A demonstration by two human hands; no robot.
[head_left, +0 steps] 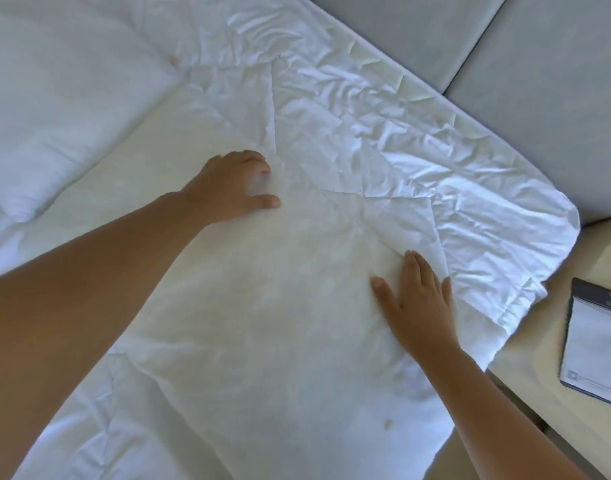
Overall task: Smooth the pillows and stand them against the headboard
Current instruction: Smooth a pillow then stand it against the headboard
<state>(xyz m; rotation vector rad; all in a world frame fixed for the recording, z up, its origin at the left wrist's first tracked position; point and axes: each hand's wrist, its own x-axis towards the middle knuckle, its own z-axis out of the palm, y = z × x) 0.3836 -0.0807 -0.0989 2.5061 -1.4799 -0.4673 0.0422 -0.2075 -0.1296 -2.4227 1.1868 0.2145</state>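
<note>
Two hands press on the pillow (262,323) lying at frame centre, left hand (233,187) and right hand (418,299), each grip open and holding nothing. Best to stroke outward toward the creased flap at right. Headboard (539,64) is near, upper right. The flap reaches the bedside worktop (539,348) with its booklet (598,341), and a second pillow (54,98) lies upper left, so raise the pillow straight up-frame.

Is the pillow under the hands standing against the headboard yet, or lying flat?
Lying flat. The pillow rests on the bed with the left hand and right hand on top; the headboard is beyond it.
</note>
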